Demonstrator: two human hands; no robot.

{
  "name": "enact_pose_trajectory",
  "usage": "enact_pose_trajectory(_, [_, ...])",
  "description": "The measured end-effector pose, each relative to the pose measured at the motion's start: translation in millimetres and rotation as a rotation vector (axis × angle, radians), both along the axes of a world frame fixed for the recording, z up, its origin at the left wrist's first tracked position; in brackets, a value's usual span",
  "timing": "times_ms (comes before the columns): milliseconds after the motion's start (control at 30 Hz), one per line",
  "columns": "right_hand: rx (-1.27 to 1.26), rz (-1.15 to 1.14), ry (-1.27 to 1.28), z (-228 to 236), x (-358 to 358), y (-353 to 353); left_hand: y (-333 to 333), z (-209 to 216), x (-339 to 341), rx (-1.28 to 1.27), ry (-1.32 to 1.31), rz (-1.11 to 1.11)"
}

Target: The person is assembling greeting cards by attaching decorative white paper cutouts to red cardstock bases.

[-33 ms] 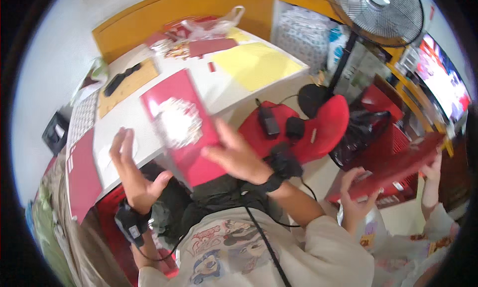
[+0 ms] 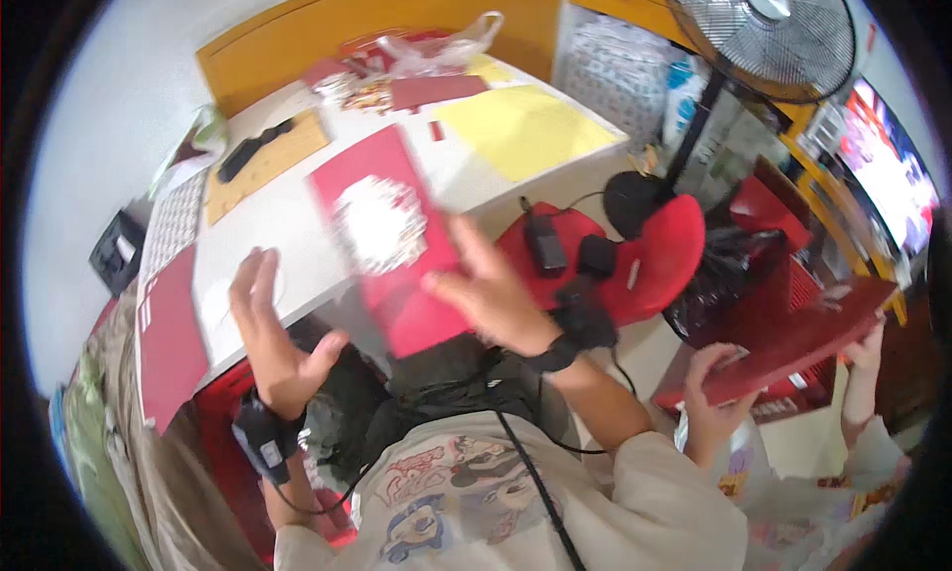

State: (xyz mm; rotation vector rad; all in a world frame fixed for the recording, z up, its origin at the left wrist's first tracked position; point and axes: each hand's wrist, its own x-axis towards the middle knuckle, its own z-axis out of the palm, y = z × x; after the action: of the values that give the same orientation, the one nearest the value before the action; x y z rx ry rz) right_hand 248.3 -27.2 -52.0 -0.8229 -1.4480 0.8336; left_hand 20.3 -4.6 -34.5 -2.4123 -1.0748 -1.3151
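Above my lap, my right hand [image 2: 501, 298] grips the right edge of a red card [image 2: 421, 318], with the thumb lying over its face. The card is tilted and slightly blurred. A round white and silvery decoration [image 2: 382, 224] covers much of its upper part; its fine detail is washed out. My left hand [image 2: 278, 343] is raised to the left of the card, apart from it, fingers up and thumb spread, holding nothing. Black devices are strapped at both my wrists.
The white table [image 2: 288, 234] bears a yellow sheet [image 2: 531, 130], dark red sheets [image 2: 174, 333] and a tan board [image 2: 263, 170]. A red chair [image 2: 650, 264] holds black devices. At the right, another person's hands [image 2: 714, 398] hold a dark red board [image 2: 793, 343]. A fan [image 2: 759, 36] stands behind.
The red card and my right hand have shifted a little to the right in the picture. The whole view has also shifted slightly. My left hand stays open.
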Motion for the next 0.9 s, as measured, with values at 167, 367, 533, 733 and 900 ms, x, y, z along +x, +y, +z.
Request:
enact_pose_trajectory(167, [-0.128,0.023,0.105,15.1,34.9,51.4,9.8,3.8,-10.0,-0.139,0.219,0.229])
enact_pose_trajectory(367, [-0.043,-0.142,-0.379,21.3,30.5,111.0,31.7,-18.9,-23.8,-0.09,0.309,0.462])
enact_pose_trajectory(533, [0.118,-0.366,-0.501,7.1,15.5,116.4,28.8,-25.9,-43.6,-0.152,0.321,0.508])
enact_pose_trajectory(733, [-0.18,-0.015,-0.353,6.3,12.7,109.4,21.6,-24.6,-43.7,-0.181,0.285,0.418])
enact_pose_trajectory(900, [0.077,-0.231,-0.487,-1.2,8.1,123.1,21.4,-18.0,-43.5,-0.012,0.281,0.332])
